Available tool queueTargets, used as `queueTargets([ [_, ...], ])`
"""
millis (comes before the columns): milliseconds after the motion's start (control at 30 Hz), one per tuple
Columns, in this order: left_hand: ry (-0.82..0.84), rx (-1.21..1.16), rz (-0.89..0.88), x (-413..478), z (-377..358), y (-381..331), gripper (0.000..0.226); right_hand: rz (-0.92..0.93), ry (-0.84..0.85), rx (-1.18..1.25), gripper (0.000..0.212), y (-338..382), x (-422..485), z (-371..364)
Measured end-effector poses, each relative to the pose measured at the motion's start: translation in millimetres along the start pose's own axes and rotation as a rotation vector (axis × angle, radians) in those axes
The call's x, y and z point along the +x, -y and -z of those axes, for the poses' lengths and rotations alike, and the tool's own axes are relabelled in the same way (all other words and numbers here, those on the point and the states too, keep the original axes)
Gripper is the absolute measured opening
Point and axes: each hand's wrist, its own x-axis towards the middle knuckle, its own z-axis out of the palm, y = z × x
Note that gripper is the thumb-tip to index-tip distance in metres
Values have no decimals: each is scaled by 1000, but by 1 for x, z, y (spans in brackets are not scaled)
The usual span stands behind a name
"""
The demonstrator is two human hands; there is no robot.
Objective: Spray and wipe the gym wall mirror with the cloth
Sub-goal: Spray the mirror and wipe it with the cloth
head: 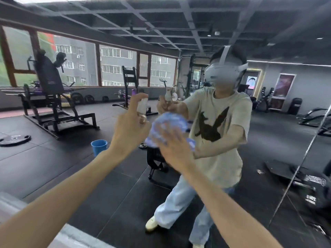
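Head view | left hand (pixel 129 128) fingers curled round spray bottle (pixel 142 106), near mirror (pixel 75 169) | right hand (pixel 172 151) flat, pressing cloth (pixel 169 122) against mirror | risk: spraying this close may soak cloth, causing streaks.

Mirror (pixel 71 149) open left of left hand (pixel 130 133) with spray bottle (pixel 142 104), right of right hand (pixel 172 151) on cloth (pixel 170 122); middle crowded.

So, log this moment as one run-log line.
step: wipe | left hand: grips spray bottle | right hand: presses cloth on mirror
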Motion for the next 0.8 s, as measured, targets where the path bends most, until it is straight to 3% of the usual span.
queueTargets([
  [67,31,8,-22,-2,-3,0,68,10,241,9,65,48,8,-23],
  [100,44,8,-37,-2,-3,-2,67,11,266,47,61,53,10,-25],
  [200,51,-3,-51,2,3,-7,58,-158,91,-76,64,3,14,9],
  [300,42,-10,-37,8,4,-15,62,-426,-107,-328,48,-84,3,75],
  [433,29,-1,-57,15,-6,-29,66,-801,-277,-279,38,-151,13,128],
  [500,18,-22,-63,17,-13,-39,66,-666,-212,-203,41,-124,13,109],
  [600,44,-35,-91,16,-21,-58,66,11,148,-157,39,-68,-19,72],
  [633,55,-39,-96,16,-22,-65,65,94,231,-137,40,-71,-24,76],
  [700,53,-60,-118,18,-23,-78,64,15,141,-155,46,-117,-16,102],
  [800,27,-85,-142,25,-23,-95,65,-458,-108,-325,57,-215,10,172],
])
